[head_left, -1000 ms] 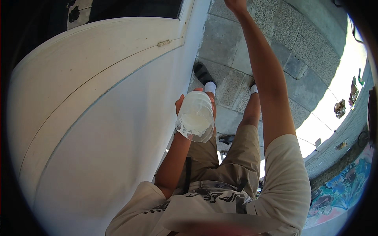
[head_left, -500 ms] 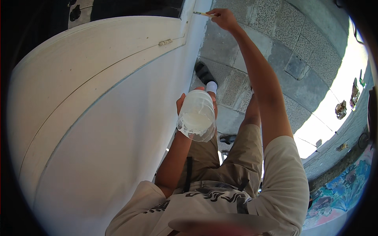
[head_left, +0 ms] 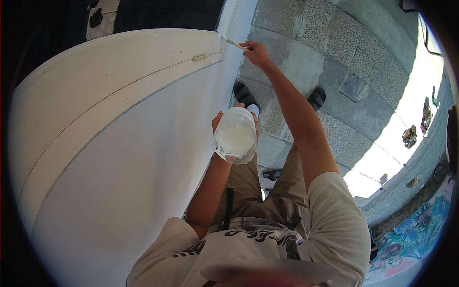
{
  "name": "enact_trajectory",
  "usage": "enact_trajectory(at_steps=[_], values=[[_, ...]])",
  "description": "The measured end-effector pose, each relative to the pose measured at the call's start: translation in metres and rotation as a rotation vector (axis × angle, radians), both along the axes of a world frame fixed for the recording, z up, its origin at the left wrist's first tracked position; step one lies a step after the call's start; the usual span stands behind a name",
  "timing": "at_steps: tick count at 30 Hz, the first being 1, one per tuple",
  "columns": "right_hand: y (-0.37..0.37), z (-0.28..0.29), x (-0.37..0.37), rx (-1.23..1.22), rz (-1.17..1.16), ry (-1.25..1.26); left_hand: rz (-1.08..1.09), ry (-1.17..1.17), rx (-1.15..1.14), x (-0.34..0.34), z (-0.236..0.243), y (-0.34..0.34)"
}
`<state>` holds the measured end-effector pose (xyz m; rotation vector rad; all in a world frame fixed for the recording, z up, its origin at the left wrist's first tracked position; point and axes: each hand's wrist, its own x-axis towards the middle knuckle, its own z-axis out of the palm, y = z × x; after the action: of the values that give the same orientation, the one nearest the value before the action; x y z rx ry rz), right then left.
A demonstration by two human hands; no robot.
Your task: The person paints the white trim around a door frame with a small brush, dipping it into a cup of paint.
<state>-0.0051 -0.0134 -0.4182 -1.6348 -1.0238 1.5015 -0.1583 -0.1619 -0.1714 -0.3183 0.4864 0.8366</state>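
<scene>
My left hand [head_left: 218,119] is wrapped round a translucent plastic tub [head_left: 246,125], held tilted in front of me. White paint [head_left: 235,139] lies inside it and smears its wall. Most of that hand's fingers are behind the tub. Stretched out ahead, my right hand [head_left: 258,54] grips a thin paintbrush [head_left: 237,45] by its light wooden handle. The brush's bristle end is at the white frame [head_left: 226,33] beside the dark opening; whether it touches the surface is too small to tell.
A white wall [head_left: 129,167] runs close along my left, with a cream ledge [head_left: 110,62] and a small hinge [head_left: 199,57] on it. Grey paving [head_left: 306,67] lies underfoot. At the right are crumpled shiny objects [head_left: 409,136] and a colourful painted surface [head_left: 406,239].
My right hand has come nearer and a little left, bringing the brush's tip to the frame. My right foot has stepped forward into view. The tub stays in my left hand.
</scene>
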Motion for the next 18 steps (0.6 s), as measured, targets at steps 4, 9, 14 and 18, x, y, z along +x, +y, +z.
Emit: enact_trajectory(at_steps=[4,9,14,18], values=[[-0.04,0.039,0.03,0.009,-0.039,0.091,0.002,0.024,-0.011,0.011,0.031,0.009],[-0.104,0.152,0.096,-0.091,-0.102,0.271,0.023,0.044,0.156,0.011,0.053,0.001],[-0.173,0.251,0.178,-0.112,-0.133,0.12,-0.026,0.036,0.171,0.024,0.102,-0.007],[-0.194,0.337,0.21,-0.032,-0.211,-0.042,-0.033,0.125,0.161,0.035,0.132,-0.02]])
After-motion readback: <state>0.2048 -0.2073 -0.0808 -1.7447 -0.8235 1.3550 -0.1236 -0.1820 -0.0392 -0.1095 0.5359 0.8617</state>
